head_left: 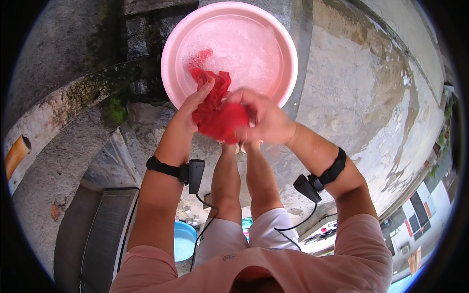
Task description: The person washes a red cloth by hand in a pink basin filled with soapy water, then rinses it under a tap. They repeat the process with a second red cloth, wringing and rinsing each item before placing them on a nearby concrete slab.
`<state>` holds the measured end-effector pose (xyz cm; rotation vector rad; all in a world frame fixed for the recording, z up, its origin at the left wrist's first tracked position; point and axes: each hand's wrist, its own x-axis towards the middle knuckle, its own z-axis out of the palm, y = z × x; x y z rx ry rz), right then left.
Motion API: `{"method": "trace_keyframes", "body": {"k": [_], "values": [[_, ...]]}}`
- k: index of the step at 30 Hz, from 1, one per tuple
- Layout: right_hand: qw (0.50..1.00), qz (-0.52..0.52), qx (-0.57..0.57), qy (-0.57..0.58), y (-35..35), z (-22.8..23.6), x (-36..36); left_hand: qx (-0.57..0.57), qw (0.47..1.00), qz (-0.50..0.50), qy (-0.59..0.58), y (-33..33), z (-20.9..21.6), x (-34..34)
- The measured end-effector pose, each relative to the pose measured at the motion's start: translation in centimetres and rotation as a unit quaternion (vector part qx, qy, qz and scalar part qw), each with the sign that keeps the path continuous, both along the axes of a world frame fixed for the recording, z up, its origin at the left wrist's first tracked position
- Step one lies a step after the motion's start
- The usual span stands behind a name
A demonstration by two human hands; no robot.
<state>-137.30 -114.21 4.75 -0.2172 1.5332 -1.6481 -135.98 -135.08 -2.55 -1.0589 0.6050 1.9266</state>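
Observation:
A wet red cloth (215, 105) is bunched between my two hands at the near rim of a pink basin (168, 63). One end of the cloth trails into the sudsy water (244, 44). My left hand (194, 106) is closed round the left side of the bundle, thumb on top. At the right side, my right hand (264, 117) grips the cloth, its fingers smeared by motion. What kind of garment or cloth it is, the folds do not show.
A mossy curved concrete ledge (63, 115) runs along the left, with an orange-brown pipe end (18, 151). Wet concrete (351, 97) spreads to the right. A blue basin (184, 239) stands behind my left arm. Black straps with cabled boxes (196, 176) sit on both forearms.

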Motion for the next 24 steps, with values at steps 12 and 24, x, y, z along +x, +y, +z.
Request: {"method": "trace_keyframes", "body": {"k": [12, 24], "values": [[0.813, -0.346, -0.194, -0.426, -0.1, -10.4, -1.8, 0.289, 0.933, 0.162, 0.139, 5.8, 4.9, 1.6], [0.941, -0.254, -0.097, -0.200, -1.3, -4.9, -5.5, 0.149, 0.968, 0.137, 0.146, 4.8, 4.6, 2.8]]}}
